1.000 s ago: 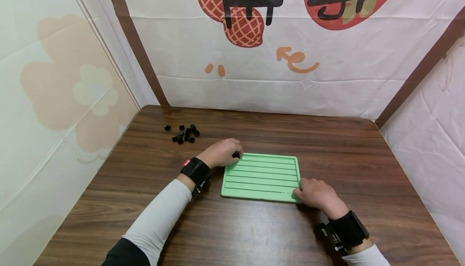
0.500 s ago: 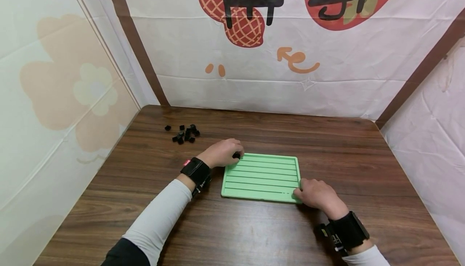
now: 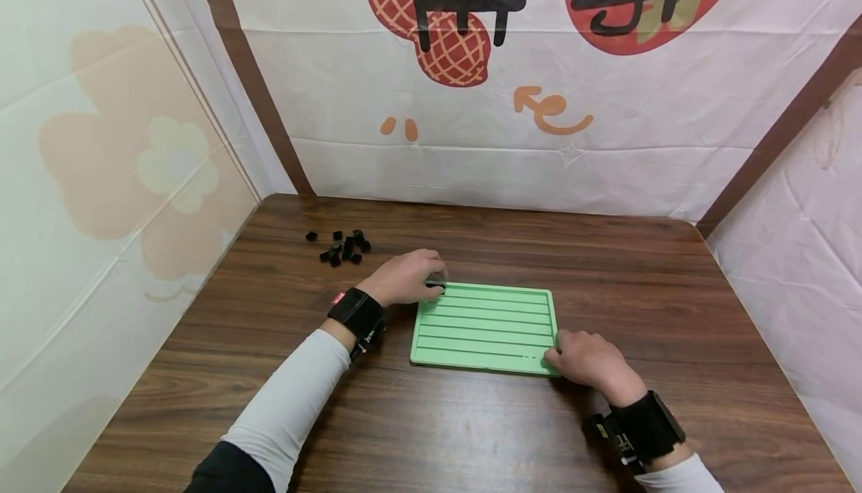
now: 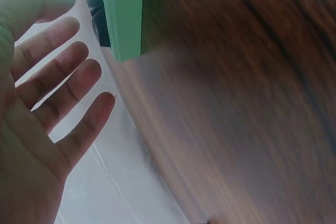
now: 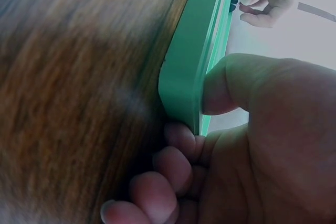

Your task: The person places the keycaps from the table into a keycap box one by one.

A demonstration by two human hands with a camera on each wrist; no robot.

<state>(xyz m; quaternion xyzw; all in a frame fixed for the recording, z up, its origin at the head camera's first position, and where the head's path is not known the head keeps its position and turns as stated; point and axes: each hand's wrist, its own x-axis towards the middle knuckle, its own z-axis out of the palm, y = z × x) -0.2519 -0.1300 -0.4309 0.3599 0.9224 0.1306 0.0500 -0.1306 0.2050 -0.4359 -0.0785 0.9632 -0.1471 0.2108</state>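
A light green ridged board [image 3: 483,327] lies flat on the table. My left hand [image 3: 407,277] is over its far left corner, fingers spread and extended in the left wrist view. Just beyond those fingertips, a small black piece [image 4: 100,19] sits on the board; the hand partly hides it in the head view. At the near right corner my right hand [image 3: 592,362] grips the board. Its thumb [image 5: 223,90] presses on the top edge and its other fingers curl against the side.
Several small black pieces [image 3: 343,247] lie loose at the table's back left. The brown wooden table [image 3: 438,433] meets a printed white cloth wall [image 3: 485,171] at the back, with more cloth at both sides.
My left fingers have loosened from the black piece, and the hand has shifted slightly back and left. The piece stays on the board's corner. My right hand and the board have not moved.
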